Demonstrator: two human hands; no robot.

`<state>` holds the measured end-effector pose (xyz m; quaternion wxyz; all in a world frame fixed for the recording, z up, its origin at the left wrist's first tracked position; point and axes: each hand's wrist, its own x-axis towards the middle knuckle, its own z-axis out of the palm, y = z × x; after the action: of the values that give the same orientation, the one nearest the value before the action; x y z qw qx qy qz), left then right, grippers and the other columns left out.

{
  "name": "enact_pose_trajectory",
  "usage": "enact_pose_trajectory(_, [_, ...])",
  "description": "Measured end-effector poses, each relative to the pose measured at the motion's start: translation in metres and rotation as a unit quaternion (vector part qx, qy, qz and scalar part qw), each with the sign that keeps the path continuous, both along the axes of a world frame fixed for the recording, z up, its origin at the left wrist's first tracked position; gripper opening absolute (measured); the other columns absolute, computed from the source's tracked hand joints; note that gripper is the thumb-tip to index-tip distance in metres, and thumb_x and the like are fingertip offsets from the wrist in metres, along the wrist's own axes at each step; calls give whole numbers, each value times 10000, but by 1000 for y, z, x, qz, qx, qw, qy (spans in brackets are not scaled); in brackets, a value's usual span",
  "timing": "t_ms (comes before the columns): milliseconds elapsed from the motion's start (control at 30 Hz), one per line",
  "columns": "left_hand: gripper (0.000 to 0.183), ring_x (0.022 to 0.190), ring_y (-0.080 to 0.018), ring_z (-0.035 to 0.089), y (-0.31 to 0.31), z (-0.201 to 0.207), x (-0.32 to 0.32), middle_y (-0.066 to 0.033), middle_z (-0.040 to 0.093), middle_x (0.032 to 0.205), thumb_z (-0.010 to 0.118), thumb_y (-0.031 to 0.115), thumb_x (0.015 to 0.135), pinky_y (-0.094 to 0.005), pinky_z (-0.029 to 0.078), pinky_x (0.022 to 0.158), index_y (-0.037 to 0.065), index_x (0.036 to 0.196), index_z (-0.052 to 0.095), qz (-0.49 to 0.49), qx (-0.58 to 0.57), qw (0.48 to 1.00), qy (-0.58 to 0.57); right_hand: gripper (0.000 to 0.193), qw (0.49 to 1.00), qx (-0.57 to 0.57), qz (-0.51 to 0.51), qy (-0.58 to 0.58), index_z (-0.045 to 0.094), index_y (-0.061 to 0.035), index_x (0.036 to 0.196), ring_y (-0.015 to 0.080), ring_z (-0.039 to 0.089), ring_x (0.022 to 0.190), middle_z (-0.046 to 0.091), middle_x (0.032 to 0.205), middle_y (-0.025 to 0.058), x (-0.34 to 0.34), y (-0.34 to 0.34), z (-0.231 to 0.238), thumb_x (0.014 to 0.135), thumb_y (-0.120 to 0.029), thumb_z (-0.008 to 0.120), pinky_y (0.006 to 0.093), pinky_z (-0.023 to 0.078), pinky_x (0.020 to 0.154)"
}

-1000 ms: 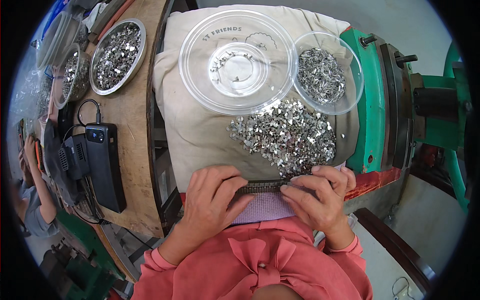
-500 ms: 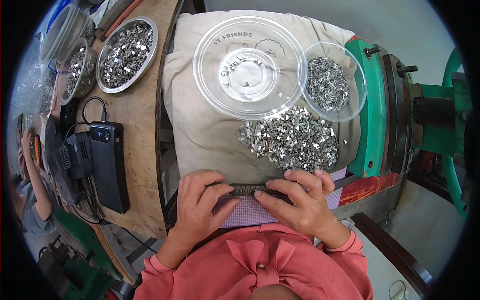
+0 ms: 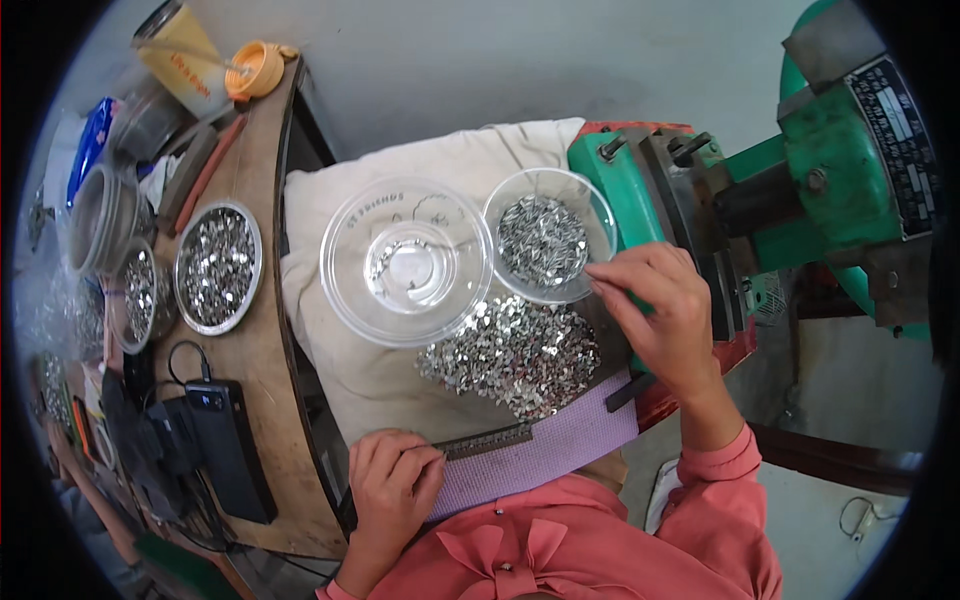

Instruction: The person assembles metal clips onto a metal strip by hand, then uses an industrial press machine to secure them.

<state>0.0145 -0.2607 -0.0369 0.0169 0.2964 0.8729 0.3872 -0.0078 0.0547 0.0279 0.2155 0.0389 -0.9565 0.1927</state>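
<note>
My left hand is closed with curled fingers at the left end of a dark narrow metal strip with fine notches along it. The strip lies on purple textured matting. My right hand is at the right rim of a clear round tub holding small silver metal pins. Its thumb and forefinger are pinched together; anything between them is too small to make out. Between the hands and the tub lies a heap of small flat silver pieces on a beige cloth.
A wide clear plastic lid or dish with a few small parts stands left of the tub. Green machinery rises at the right. On the wooden bench sit a metal bowl of silver pieces and a black power bank.
My right hand has left the metal strip and moved up and right to the tub of pins. My left hand stays at the strip's left end. The whole view has shifted and tilted.
</note>
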Motion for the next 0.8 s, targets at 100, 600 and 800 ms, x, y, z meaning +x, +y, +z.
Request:
enact_pose_trajectory(100, [237,878,-282,617,2,6,-2,-64,641,899,794,42,676,-399,448,775,75,865,654,-6,0,1000,-8,143,999,-1,6,-31,740,-86,897,258,646,784,671,812,45,-11,10,3,761,-69,778,369,468,731])
enact_pose_trajectory(600, [314,830,-320,618,-11,29,-26,-148,642,910,776,-20,677,-383,486,725,15,962,649,6,9,1000,-2,88,987,20,51,-154,736,-67,876,314,679,853,693,840,106,-52,19,3,826,-134,711,436,538,739])
enact_pose_trajectory(800, [293,824,-316,638,3,29,-31,-119,661,930,803,76,722,-399,487,714,47,979,666,-22,23,1000,-2,110,986,20,38,-160,731,-51,910,323,671,864,691,871,114,-65,8,-17,837,-130,710,432,535,760])
